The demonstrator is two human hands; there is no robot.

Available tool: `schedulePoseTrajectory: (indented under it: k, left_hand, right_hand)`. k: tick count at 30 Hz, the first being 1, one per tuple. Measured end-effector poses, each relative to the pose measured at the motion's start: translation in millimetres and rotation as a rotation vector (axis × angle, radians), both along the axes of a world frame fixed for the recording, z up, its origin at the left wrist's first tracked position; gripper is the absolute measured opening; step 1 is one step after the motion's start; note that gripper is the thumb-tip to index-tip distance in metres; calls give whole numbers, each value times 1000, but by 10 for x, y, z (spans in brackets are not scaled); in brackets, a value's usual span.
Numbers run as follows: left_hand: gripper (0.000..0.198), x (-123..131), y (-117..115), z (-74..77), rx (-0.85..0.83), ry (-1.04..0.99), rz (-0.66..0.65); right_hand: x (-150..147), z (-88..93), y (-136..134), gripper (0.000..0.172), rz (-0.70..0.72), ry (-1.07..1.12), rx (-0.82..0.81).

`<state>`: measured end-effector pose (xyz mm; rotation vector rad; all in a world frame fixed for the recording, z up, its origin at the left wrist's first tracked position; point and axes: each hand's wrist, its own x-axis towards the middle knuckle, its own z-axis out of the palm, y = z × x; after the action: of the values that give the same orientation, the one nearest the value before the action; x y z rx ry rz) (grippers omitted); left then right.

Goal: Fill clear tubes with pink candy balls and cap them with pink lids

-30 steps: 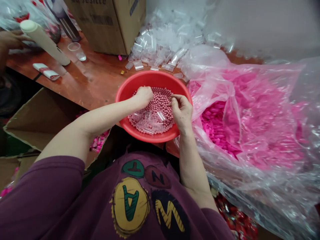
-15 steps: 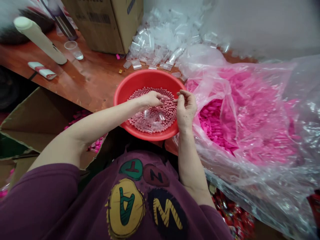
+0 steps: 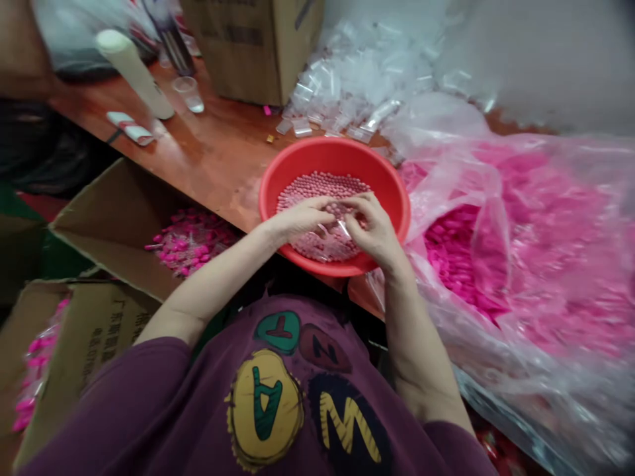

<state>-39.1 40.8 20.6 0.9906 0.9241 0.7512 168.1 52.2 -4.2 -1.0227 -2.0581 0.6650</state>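
Observation:
Over a red plastic basin (image 3: 270, 192) of small pink beads (image 3: 317, 185), my two hands meet with fingers curled toward each other. My left hand (image 3: 307, 219) comes in from the left, fingertips pinched together above the beads. From the right reaches my right hand (image 3: 373, 228), its thumb and fingers bent close to the left fingertips. Some pink beads and a shiny bit of clear plastic (image 3: 342, 229) show between and just under the fingers. What each hand grips is too small and blurred to make out. Other clear pieces lie partly hidden on the beads below.
Behind the basin lies a heap of clear plastic pieces (image 3: 362, 79) beside a cardboard box (image 3: 248, 53). Clear bags (image 3: 555, 244) of bright pink parts fill the right. At left stand a pale bottle (image 3: 136, 76) and a clear cup (image 3: 188, 94). Below, an open carton (image 3: 109, 225) holds pink items.
My right hand has lowered and turned inward over the basin, and my left hand has come up to it. The view has shifted left, showing more of the cartons.

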Motion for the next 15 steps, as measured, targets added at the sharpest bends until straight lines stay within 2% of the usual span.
schedulePoseTrajectory:
  k: [2,5,9,15]
  left_hand:
    - [22,9,-9,14,4,55,0]
    - [10,17,23,3,39,152,13]
    - [27,12,77,-77,52,134,32]
    - [51,32,152,-191,54,77,23]
  right_hand:
    - [5,50,-19,24,-16,0,-37]
    - [23,104,4,23,3,11,-211]
    - [35,152,69,25,81,80,-366]
    - [11,197,124,33,80,116,-388]
